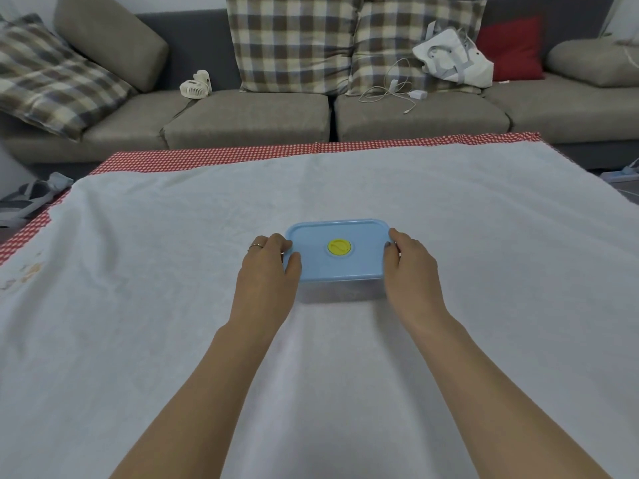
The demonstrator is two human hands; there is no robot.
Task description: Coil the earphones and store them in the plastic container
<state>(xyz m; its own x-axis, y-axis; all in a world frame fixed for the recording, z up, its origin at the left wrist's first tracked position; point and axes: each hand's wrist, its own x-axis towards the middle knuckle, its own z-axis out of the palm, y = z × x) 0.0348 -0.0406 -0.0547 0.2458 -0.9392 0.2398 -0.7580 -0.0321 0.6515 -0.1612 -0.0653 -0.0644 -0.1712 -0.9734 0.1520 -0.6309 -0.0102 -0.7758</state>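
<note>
The lidded plastic container (337,257) sits mid-desk (173,271). The left hand (268,262) grasps its nine o'clock edge in its grip; the right hand (409,262) grasps its three o'clock edge.

Plastic container (337,267), blue lid shut, yellow centre knob (340,247), flat on cloth

No readable text, labels, brands or numbers on anything in view

Bare forearms; a ring (256,246) on the left hand (268,267).
</note>
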